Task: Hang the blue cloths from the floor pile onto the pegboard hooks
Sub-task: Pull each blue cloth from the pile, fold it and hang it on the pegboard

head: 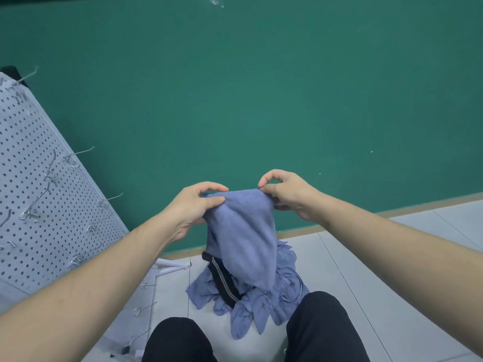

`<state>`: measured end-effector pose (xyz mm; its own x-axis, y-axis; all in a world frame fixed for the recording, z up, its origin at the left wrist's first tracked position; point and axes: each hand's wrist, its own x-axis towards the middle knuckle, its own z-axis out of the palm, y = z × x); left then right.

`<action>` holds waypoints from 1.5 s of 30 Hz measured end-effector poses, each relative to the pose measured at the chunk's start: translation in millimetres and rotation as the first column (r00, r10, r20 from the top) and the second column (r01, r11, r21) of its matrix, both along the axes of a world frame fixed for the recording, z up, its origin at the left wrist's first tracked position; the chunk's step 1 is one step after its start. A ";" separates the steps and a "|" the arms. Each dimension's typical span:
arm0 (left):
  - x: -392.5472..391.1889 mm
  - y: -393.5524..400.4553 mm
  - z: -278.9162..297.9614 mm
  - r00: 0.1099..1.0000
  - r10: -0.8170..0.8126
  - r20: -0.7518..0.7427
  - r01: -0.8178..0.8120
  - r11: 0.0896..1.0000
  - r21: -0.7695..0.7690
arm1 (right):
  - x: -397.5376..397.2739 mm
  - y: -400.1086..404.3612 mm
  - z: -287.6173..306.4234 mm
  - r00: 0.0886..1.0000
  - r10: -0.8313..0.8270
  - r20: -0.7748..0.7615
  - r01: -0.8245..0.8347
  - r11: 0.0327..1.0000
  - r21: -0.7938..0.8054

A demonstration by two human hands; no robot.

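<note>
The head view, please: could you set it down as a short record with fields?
held item: blue cloth, hanging above the pile
left hand: pinches the cloth's top left edge
right hand: pinches the top right edge
pile: blue cloths on the floor, a dark striped strap among them
pegboard: to the left, its hooks bare

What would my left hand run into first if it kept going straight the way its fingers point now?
Probably the right hand: the left hand points rightward along the top edge of the blue cloth both pinch. Depth is unclear.
</note>
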<state>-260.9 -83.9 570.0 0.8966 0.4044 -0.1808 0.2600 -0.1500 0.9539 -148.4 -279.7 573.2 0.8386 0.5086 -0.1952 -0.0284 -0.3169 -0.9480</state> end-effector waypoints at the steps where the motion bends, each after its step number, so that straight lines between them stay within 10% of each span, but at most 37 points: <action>1: 0.6 -1.7 1.7 1.000 0.017 0.018 -0.016 0.998 -0.067 | -1.7 0.8 1.7 0.994 0.009 -0.105 -0.004 0.999 0.040; 4: 3.0 0.3 5.7 0.997 0.065 0.049 -0.053 0.974 -0.220 | -1.3 -1.9 4.9 0.935 0.111 -0.337 -0.068 0.988 0.137; 9: 0.3 14.8 8.5 0.999 -0.017 -0.032 0.008 0.966 -0.259 | 3.2 -5.6 3.1 0.972 0.110 -0.207 -0.102 0.994 0.045; 22: 0.0 7.9 11.2 0.967 -0.104 -0.232 0.212 0.835 0.508 | 2.7 -0.6 21.2 0.943 0.261 0.205 -0.175 0.916 -0.361; 26: -0.6 8.0 18.3 0.959 -0.136 -0.249 0.267 0.730 0.629 | 4.2 -4.3 21.5 0.941 0.247 0.233 -0.180 0.944 -0.276; 45: -12.1 19.2 28.0 0.951 -0.310 -0.011 0.255 0.760 0.598 | -19.7 21.4 14.9 0.882 0.173 0.439 -0.199 0.980 0.015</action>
<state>-273.0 -64.7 597.9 0.9873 0.1325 0.0871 0.0399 -0.7391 0.6724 -168.1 -258.2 588.1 0.7213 0.6628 0.2011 0.4439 -0.2195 -0.8688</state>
